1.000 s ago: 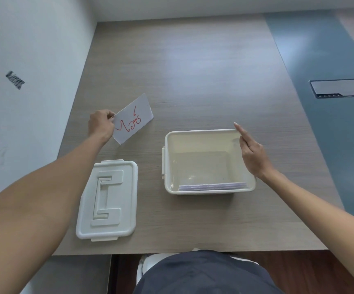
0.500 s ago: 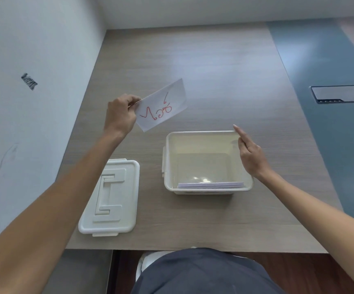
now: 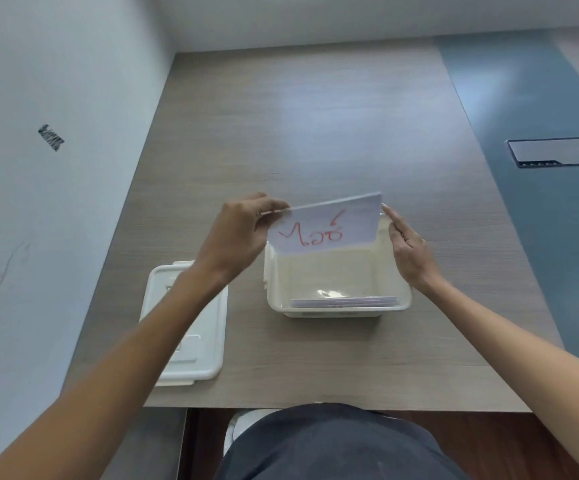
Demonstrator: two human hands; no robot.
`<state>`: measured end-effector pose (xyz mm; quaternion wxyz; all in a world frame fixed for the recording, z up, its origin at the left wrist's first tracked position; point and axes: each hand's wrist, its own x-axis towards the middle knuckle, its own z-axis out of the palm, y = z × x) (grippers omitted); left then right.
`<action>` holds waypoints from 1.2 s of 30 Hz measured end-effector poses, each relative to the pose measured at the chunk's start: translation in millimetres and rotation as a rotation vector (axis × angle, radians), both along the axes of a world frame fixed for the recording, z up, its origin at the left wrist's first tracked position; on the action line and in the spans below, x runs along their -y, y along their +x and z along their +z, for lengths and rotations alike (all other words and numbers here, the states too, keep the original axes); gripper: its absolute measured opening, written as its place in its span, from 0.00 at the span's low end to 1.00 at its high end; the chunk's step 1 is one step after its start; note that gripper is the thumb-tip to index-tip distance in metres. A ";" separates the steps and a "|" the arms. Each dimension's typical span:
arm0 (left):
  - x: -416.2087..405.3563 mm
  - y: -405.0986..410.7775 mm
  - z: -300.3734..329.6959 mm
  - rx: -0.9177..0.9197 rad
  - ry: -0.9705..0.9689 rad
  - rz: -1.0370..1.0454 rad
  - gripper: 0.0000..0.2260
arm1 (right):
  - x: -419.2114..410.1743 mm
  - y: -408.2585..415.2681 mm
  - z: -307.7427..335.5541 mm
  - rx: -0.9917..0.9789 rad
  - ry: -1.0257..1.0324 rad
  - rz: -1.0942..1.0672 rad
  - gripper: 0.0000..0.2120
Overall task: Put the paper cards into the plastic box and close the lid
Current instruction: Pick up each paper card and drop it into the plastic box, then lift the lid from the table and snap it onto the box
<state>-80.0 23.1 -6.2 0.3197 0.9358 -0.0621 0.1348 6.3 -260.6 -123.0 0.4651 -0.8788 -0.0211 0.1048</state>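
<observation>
My left hand pinches the left edge of a white paper card with red handwriting, holding it upright over the far side of the open cream plastic box. My right hand rests against the box's right rim, index finger stretched up to the card's right edge, holding nothing. Several white cards lie stacked inside the box along its near wall. The white lid lies flat on the table left of the box, partly hidden by my left forearm.
The wooden table stretches far beyond the box. A white wall borders its left side. A blue strip with a dark recessed panel runs along the right. The table's near edge is just in front of my lap.
My left hand has carried the card from left of the box, rightward, to above the box's opening. My right hand stayed at the box's right rim.
</observation>
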 end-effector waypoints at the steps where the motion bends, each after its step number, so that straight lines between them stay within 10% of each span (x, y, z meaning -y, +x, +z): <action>1: 2.8 -5.4 -7.0 -0.026 -0.004 -0.019 0.10 | 0.8 -0.1 -0.7 -0.007 0.019 -0.004 0.21; 21: 34.0 -40.0 -93.7 -0.564 -0.037 -0.279 0.12 | 2.0 4.4 -10.9 0.020 0.070 0.022 0.21; 28: 22.7 -20.2 -104.0 -0.129 0.148 -0.041 0.22 | 1.3 8.8 -17.2 0.181 -0.171 0.081 0.21; 36: -24.5 -23.0 -122.0 -0.263 0.364 0.181 0.27 | -35.5 17.6 10.6 0.459 -0.621 0.339 0.28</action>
